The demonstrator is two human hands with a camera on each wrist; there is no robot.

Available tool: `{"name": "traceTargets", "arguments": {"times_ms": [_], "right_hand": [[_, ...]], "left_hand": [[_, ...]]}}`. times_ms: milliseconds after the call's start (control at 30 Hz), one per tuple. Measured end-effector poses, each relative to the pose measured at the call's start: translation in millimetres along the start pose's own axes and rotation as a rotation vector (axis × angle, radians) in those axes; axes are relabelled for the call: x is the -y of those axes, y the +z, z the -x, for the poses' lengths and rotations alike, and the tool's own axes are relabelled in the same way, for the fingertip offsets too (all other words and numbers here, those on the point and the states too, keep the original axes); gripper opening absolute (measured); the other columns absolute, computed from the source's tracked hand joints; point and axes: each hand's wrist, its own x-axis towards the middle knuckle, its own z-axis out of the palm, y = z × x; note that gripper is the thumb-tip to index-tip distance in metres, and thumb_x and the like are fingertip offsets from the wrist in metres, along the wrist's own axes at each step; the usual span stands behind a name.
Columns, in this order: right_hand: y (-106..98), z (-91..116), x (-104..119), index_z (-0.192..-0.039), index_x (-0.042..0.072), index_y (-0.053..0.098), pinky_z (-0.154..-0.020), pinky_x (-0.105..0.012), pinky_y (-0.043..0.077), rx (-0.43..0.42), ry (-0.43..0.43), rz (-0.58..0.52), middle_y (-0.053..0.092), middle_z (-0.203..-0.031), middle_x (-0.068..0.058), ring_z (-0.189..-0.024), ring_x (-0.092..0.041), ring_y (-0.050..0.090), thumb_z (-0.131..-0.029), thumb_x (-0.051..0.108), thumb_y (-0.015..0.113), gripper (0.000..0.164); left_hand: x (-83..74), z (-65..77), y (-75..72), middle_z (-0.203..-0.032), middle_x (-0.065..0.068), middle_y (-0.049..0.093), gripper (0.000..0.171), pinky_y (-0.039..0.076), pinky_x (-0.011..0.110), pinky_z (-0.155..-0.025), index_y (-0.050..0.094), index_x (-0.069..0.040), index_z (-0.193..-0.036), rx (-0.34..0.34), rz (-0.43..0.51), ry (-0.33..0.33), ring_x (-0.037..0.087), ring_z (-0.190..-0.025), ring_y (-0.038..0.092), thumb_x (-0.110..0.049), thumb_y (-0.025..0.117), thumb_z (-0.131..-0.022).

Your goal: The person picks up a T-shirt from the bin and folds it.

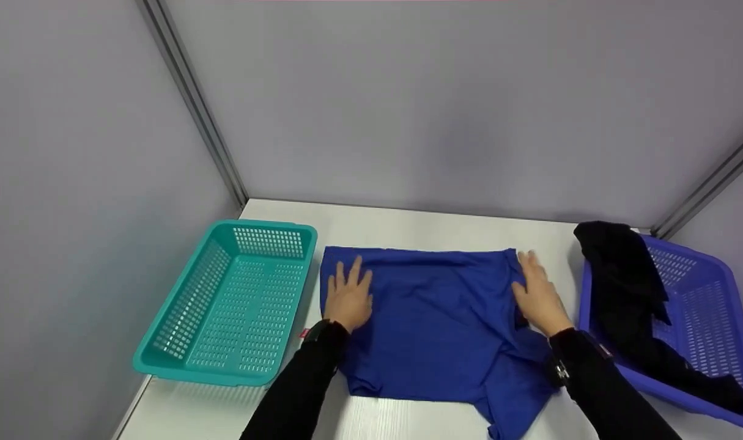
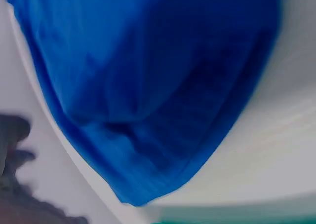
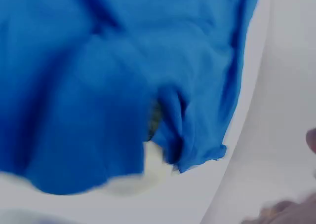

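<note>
A blue garment [image 1: 426, 324], made of soft cloth, lies spread and wrinkled on the white table. Its top edge runs fairly straight, and one part trails off toward the lower right. My left hand [image 1: 348, 299] is over its left side, fingers spread and straight. Over the right edge is my right hand [image 1: 541, 298], with fingers extended and nothing in its grasp. The left wrist view shows a corner of the blue cloth [image 2: 148, 150] with fingers at the lower left. In the right wrist view the cloth [image 3: 192, 71] has a folded gap near its edge.
A teal plastic basket [image 1: 304, 287] with perforated sides stands left of the garment. On the right is a purple basket [image 1: 735, 318], with black cloth [image 1: 628, 293] draped over its near side and inside it. Grey panels [image 1: 444, 110] wall the white table [image 1: 395, 421] at the back and sides.
</note>
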Motion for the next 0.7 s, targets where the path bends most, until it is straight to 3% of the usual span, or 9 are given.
{"name": "traceTargets", "arguments": {"times_ms": [67, 167, 233, 300, 400, 533, 600, 700], "right_hand": [[14, 14, 0, -0.149, -0.011, 0.045, -0.113, -0.072, 0.026, 0.041, -0.146, 0.133, 0.033, -0.157, -0.037, -0.141, -0.061, 0.031, -0.100, 0.001, 0.057, 0.052], [32, 39, -5, -0.137, -0.007, 0.060, -0.109, -0.071, 0.034, 0.153, -0.311, 0.263, 0.051, -0.146, -0.032, -0.136, -0.059, 0.042, -0.097, 0.005, 0.066, 0.042], [40, 54, -13, -0.140, -0.003, 0.060, -0.108, -0.071, 0.034, 0.243, -0.323, 0.303, 0.053, -0.148, -0.028, -0.136, -0.057, 0.044, -0.099, 0.013, 0.068, 0.045], [44, 68, -25, -0.146, 0.003, 0.056, -0.106, -0.073, 0.034, 0.311, -0.276, 0.338, 0.049, -0.152, -0.025, -0.137, -0.056, 0.043, -0.101, 0.025, 0.067, 0.052], [48, 84, -44, -0.153, 0.011, 0.051, -0.104, -0.078, 0.031, 0.306, -0.174, 0.416, 0.043, -0.158, -0.021, -0.139, -0.057, 0.040, -0.102, 0.036, 0.065, 0.059], [50, 96, -61, -0.152, 0.014, 0.053, -0.104, -0.080, 0.027, 0.131, -0.131, 0.523, 0.045, -0.156, -0.023, -0.140, -0.060, 0.036, -0.100, 0.030, 0.068, 0.057], [51, 100, -63, -0.147, 0.009, 0.057, -0.104, -0.079, 0.029, 0.021, -0.189, 0.559, 0.049, -0.151, -0.026, -0.138, -0.060, 0.037, -0.096, 0.021, 0.072, 0.054], [50, 104, -62, -0.131, 0.002, 0.064, -0.102, -0.071, 0.039, -0.089, -0.392, 0.566, 0.057, -0.134, -0.025, -0.129, -0.054, 0.050, -0.088, 0.009, 0.076, 0.045]], "left_hand": [[-7.3, 13.4, 1.9, -0.158, 0.019, 0.041, 0.047, 0.032, 0.062, -0.116, 0.058, -0.008, -0.146, 0.128, -0.031, 0.082, 0.054, -0.146, 0.030, -0.021, 0.065, -0.102], [-13.9, 37.2, 4.5, -0.153, 0.017, 0.046, 0.050, 0.037, 0.059, -0.114, 0.059, -0.016, -0.147, 0.316, -0.061, 0.203, 0.052, -0.145, 0.035, -0.029, 0.068, -0.099], [-12.7, 52.5, 5.7, -0.159, 0.015, 0.041, 0.059, 0.034, 0.059, -0.116, 0.054, -0.021, -0.152, 0.423, -0.084, 0.261, 0.051, -0.147, 0.031, -0.037, 0.070, -0.097], [-7.7, 65.6, 6.1, -0.164, 0.011, 0.034, 0.069, 0.029, 0.059, -0.118, 0.048, -0.026, -0.157, 0.486, -0.111, 0.294, 0.050, -0.150, 0.026, -0.044, 0.072, -0.094], [2.9, 79.5, 4.0, -0.169, 0.008, 0.028, 0.076, 0.026, 0.060, -0.120, 0.041, -0.030, -0.160, 0.513, -0.142, 0.314, 0.046, -0.152, 0.024, -0.044, 0.072, -0.092], [12.1, 90.0, -3.6, -0.165, 0.006, 0.035, 0.072, 0.032, 0.060, -0.116, 0.045, -0.032, -0.157, 0.470, -0.219, 0.337, 0.039, -0.150, 0.034, -0.027, 0.073, -0.091], [14.2, 93.8, -7.1, -0.158, 0.009, 0.044, 0.067, 0.038, 0.061, -0.112, 0.052, -0.028, -0.151, 0.422, -0.269, 0.354, 0.038, -0.144, 0.043, -0.020, 0.075, -0.088], [17.7, 99.8, -10.0, -0.140, 0.011, 0.054, 0.055, 0.045, 0.061, -0.104, 0.060, -0.021, -0.135, 0.362, -0.335, 0.385, 0.038, -0.131, 0.053, -0.025, 0.079, -0.084]]}}
